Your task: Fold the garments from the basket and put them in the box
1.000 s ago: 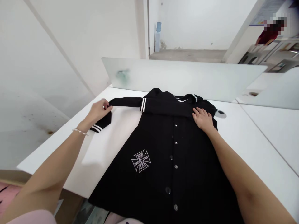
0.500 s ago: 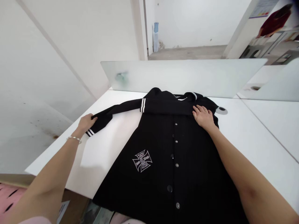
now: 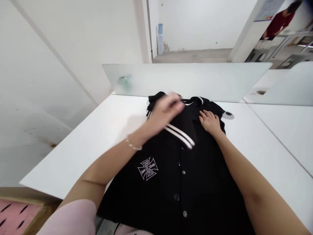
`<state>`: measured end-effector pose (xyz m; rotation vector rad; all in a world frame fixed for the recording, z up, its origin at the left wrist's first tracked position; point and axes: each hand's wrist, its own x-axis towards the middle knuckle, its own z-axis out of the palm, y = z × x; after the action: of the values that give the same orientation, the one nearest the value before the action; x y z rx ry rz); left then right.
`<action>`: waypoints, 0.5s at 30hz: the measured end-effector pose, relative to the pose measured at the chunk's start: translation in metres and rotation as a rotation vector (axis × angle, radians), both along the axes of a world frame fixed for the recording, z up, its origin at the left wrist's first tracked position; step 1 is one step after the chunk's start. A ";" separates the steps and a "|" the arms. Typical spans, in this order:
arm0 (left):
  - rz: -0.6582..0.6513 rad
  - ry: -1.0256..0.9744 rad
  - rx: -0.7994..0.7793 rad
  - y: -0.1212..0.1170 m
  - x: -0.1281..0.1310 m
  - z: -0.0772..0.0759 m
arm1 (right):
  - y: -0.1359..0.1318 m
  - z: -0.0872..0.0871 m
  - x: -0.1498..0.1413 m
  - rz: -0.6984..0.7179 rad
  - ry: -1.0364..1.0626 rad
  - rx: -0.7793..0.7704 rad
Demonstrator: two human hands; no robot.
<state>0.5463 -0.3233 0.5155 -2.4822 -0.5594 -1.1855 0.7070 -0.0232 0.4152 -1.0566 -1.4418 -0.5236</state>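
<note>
A black button-front jacket (image 3: 156,202) lies on the white table, collar at the far end, with a white emblem (image 3: 148,168) on its lower left front. My left hand (image 3: 168,106), blurred by motion, is closed on one jacket sleeve (image 3: 187,129) and holds it over the chest. Two white stripes mark that sleeve's cuff. My right hand (image 3: 209,121) rests flat, fingers spread, on the upper right of the jacket, touching the cloth. The sleeve in my left hand covers some of the upper buttons.
The white table (image 3: 80,140) runs along a frosted divider panel (image 3: 183,80). A small white round object with a dark centre (image 3: 228,115) is by the jacket's right shoulder. Beyond the divider, a person in red (image 3: 280,24) leans over another table. A pink patterned item (image 3: 18,215) is below left.
My left hand has swung the sleeve from the left, out over the bare table, to across the jacket's chest. My right hand stays on the jacket. The view has shifted slightly.
</note>
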 end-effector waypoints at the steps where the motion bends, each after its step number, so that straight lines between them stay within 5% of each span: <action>1: 0.030 0.188 -0.166 0.019 0.014 -0.017 | 0.000 0.000 0.001 -0.001 -0.002 0.004; 3: 0.094 0.420 -0.449 0.054 0.023 -0.042 | 0.000 0.000 0.003 0.001 -0.005 0.013; 6: 0.191 0.428 -0.418 0.087 0.004 -0.039 | -0.001 -0.001 0.001 0.022 0.004 0.027; 12: 0.489 0.114 0.194 0.099 -0.055 0.058 | -0.013 0.008 0.007 0.175 0.031 -0.020; 15: 0.627 0.052 0.319 0.102 -0.084 0.085 | -0.026 0.016 0.028 0.296 0.029 -0.086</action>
<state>0.4627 -0.2209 0.6007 -1.8567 -0.9574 -0.8700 0.7351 -0.0497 0.4310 -0.8925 -1.5724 -0.2343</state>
